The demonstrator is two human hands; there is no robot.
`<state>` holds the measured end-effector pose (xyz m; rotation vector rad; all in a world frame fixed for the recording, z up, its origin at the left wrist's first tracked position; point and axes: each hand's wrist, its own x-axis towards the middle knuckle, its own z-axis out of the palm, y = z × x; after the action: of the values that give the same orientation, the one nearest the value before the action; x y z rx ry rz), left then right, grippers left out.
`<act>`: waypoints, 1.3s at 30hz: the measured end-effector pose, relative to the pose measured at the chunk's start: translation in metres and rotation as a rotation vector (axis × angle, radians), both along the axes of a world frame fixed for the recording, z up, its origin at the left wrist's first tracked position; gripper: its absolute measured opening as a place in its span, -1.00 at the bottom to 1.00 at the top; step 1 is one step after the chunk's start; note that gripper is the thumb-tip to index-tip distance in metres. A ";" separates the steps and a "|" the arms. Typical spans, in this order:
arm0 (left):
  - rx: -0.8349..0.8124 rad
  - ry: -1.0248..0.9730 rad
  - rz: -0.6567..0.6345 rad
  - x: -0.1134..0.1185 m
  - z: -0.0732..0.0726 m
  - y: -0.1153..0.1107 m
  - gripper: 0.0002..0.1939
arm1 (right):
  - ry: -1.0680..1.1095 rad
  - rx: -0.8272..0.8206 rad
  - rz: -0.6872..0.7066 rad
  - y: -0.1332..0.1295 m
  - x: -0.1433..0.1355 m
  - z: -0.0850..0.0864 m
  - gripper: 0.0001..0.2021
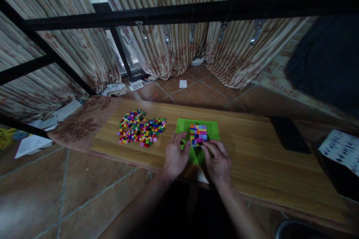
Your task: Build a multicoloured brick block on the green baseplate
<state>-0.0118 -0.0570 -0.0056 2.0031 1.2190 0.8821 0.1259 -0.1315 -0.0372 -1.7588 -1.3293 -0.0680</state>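
A block built of many-coloured toy bricks (198, 133) stands on a green studded baseplate (213, 127) on the wooden board. My right hand (218, 158) is at the block's front right corner, thumb and forefinger pinched together. A small dark piece shows at these fingertips, too small to tell exactly. Along the block's left side, my left hand (176, 155) rests over the baseplate's left edge with thumb and fingers apart. Dark red bits show between its thumb and forefinger, on or just above the baseplate; I cannot tell which.
Loose coloured bricks (143, 129) lie in a spread pile to the left. A black phone-like slab (290, 134) and a patterned sheet (340, 149) are at the right. Behind the board runs a black metal rail (174, 15) with hooks, before striped curtains (168, 52).
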 end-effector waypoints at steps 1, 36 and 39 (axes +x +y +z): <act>-0.014 0.008 0.007 0.002 0.000 0.002 -0.74 | -0.014 0.008 -0.007 0.001 -0.001 -0.001 -0.79; -0.302 -0.123 0.141 0.028 0.000 0.003 -0.51 | -0.274 0.144 -0.063 0.001 -0.009 -0.011 -0.81; -0.321 -0.132 0.139 0.028 0.002 0.002 -0.51 | -0.323 0.124 -0.066 -0.001 -0.008 -0.012 -0.82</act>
<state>0.0165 -0.0546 -0.0036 1.5987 1.3425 0.8114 0.1183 -0.1321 -0.0494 -1.7349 -1.4594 -0.4793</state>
